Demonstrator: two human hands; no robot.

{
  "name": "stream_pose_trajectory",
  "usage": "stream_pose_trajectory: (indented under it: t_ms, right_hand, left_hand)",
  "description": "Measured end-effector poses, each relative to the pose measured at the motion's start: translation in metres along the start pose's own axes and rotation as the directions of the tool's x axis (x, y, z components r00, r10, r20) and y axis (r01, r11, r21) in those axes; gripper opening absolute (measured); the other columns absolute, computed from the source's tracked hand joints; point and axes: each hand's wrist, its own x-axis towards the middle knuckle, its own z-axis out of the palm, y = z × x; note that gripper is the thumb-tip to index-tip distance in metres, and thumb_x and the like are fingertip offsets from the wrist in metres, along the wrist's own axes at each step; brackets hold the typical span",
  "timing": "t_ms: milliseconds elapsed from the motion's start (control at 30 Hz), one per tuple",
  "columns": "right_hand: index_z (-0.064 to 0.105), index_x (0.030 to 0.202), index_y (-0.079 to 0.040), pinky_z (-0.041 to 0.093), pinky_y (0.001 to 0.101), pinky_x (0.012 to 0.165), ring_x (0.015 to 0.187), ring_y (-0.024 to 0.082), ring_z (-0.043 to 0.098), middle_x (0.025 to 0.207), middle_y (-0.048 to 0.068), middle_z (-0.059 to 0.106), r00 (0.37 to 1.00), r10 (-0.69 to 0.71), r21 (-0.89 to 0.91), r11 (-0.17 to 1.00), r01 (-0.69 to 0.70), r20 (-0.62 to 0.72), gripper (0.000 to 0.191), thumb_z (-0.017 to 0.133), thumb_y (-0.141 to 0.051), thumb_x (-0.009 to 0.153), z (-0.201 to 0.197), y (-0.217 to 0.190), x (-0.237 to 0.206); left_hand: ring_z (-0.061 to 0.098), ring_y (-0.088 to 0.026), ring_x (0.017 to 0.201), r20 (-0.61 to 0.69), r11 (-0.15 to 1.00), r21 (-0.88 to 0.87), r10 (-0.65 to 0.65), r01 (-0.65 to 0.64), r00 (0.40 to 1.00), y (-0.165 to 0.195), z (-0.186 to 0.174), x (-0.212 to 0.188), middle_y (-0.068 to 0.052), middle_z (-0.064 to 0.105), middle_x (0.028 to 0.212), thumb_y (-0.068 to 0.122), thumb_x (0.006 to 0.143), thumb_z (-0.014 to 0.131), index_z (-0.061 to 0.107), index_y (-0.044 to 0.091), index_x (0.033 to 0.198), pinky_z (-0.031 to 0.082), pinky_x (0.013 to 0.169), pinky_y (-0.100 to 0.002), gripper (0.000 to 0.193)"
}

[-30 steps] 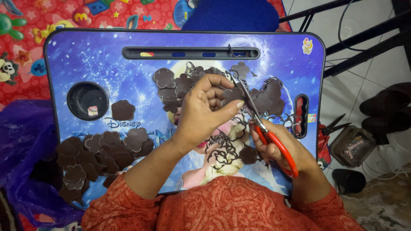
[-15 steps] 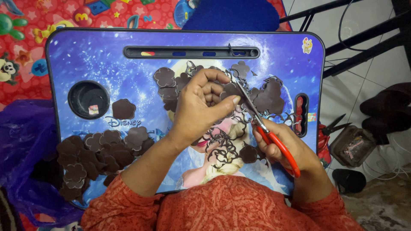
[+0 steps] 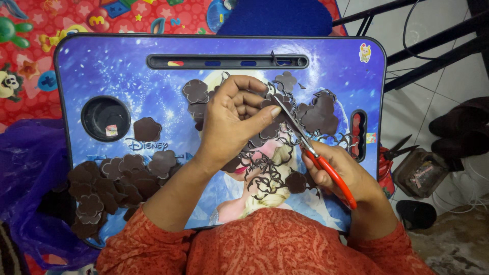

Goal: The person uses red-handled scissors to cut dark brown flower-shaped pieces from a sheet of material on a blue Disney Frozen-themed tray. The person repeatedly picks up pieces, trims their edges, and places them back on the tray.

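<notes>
My left hand (image 3: 235,114) pinches a dark brown flower-patterned sheet (image 3: 310,114) above the blue bench (image 3: 112,71). My right hand (image 3: 342,175) grips red-handled scissors (image 3: 310,147), blades at the sheet's edge. Cut flower shapes (image 3: 109,181) piled at bench's left.

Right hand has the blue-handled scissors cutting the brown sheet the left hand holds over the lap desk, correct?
Not quite: the head view shows the scissors have red handles, not blue. The right hand does cut the brown sheet held by the left hand over the lap desk.
</notes>
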Motion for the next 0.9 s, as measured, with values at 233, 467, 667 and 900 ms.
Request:
stream_pose_trajectory:
  t_ms: [233, 467, 667, 900]
  right_hand:
    - [0.055, 0.09, -0.009, 0.033, 0.0208, 0.042, 0.051, 0.002, 0.042, 0.063, -0.008, 0.048, 1.0, 0.018, -0.009, 1.0, -0.018, 0.007, 0.073, 0.065, -0.08, 0.078, -0.002, 0.001, 0.0]
    - [0.055, 0.095, -0.006, 0.039, 0.0215, 0.041, 0.05, 0.004, 0.045, 0.066, -0.005, 0.049, 1.0, 0.0, 0.081, 0.997, -0.001, 0.013, 0.077, 0.065, -0.08, 0.078, 0.0, 0.004, 0.0]
    - [0.055, 0.11, -0.002, 0.045, 0.024, 0.048, 0.054, 0.008, 0.048, 0.069, -0.002, 0.048, 0.999, -0.042, 0.199, 0.979, 0.042, -0.001, 0.087, 0.063, -0.083, 0.079, 0.009, 0.005, 0.004]
    - [0.056, 0.113, 0.001, 0.043, 0.0236, 0.055, 0.063, 0.01, 0.05, 0.074, -0.001, 0.05, 0.996, -0.088, 0.245, 0.965, 0.089, -0.016, 0.092, 0.062, -0.085, 0.08, 0.014, 0.011, 0.004]
  left_hand:
    - [0.07, -0.007, 0.084, -0.017, 0.994, 0.112, 0.009, -0.007, 1.0, 0.0, -0.002, 0.002, -0.007, 0.073, 0.098, 0.001, 0.089, 0.081, 0.058, 0.001, 0.117, 0.059, 0.077, -0.02, 0.036]
    - [0.068, -0.007, 0.093, -0.011, 0.998, 0.049, 0.042, -0.042, 0.999, -0.011, 0.002, 0.0, -0.006, 0.071, 0.104, 0.002, 0.094, 0.077, 0.059, 0.002, 0.12, 0.058, 0.084, -0.022, 0.031]
    - [0.065, -0.007, 0.09, 0.023, 0.998, -0.047, -0.042, 0.043, 0.999, -0.023, 0.013, -0.006, -0.004, 0.068, 0.102, 0.002, 0.093, 0.077, 0.06, 0.002, 0.12, 0.058, 0.082, -0.022, 0.032]
    - [0.07, -0.008, 0.092, 0.049, 0.983, -0.163, -0.08, 0.087, 0.996, -0.035, 0.023, -0.014, -0.006, 0.07, 0.102, 0.006, 0.095, 0.074, 0.059, 0.002, 0.117, 0.059, 0.083, -0.022, 0.027]
